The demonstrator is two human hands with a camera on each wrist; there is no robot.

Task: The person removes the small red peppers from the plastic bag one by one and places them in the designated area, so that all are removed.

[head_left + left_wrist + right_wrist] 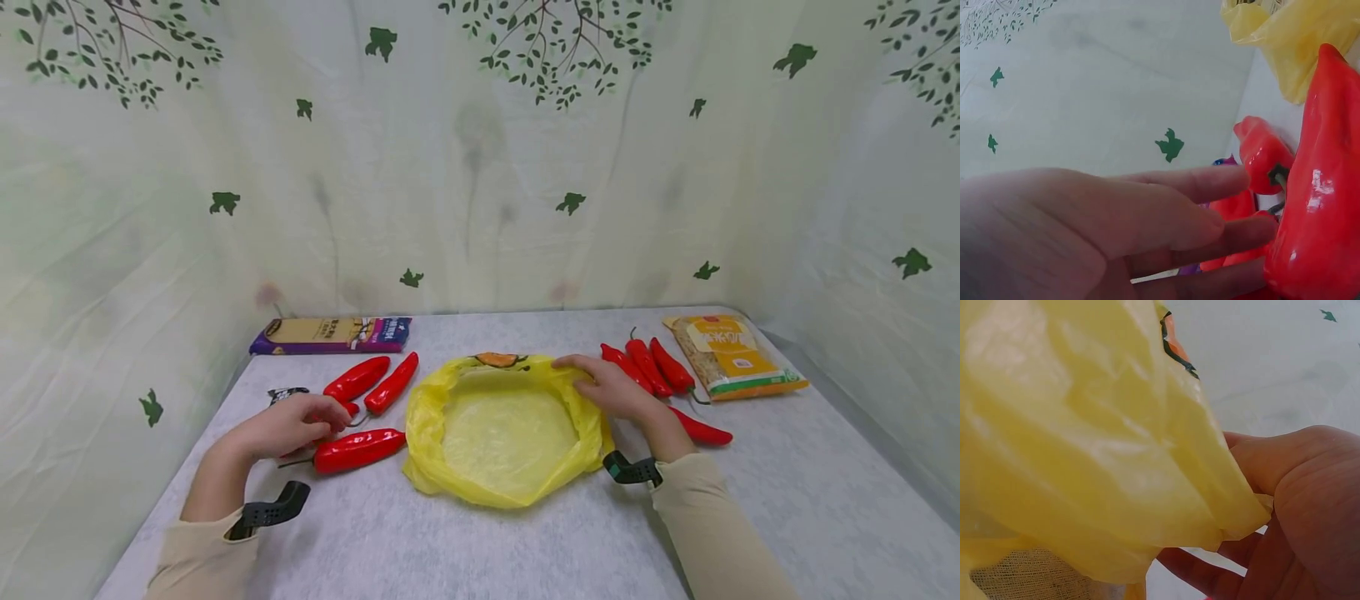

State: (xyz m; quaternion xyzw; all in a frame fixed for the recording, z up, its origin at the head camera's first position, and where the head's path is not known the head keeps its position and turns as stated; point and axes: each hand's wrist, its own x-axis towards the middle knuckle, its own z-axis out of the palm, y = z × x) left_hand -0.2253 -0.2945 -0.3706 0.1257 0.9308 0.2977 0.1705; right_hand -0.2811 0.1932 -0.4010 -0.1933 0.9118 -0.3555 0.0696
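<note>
A yellow plastic bag [427, 417] stands with its mouth wide and its rim folded outward. My right hand [611, 390] pinches the bag's right rim between thumb and fingers, as the right wrist view shows. To the left, my left hand [292, 423] hovers low over several red peppers, its fingers loosely extended and holding nothing. The nearest red pepper [360, 451] lies beside its fingertips; in the left wrist view this large pepper [1319, 187] fills the right side. Behind lie another pepper [393, 383] and one further left [358, 378]. The left fingers partly hide a smaller one.
Several more red peppers [651, 367] lie right of the bag, one [701, 427] partly behind my right wrist. A grain packet [738, 354] lies at the back right, a purple-and-tan packet [330, 335] at the back left. Brown woven material [1029, 575] shows under the bag's edge.
</note>
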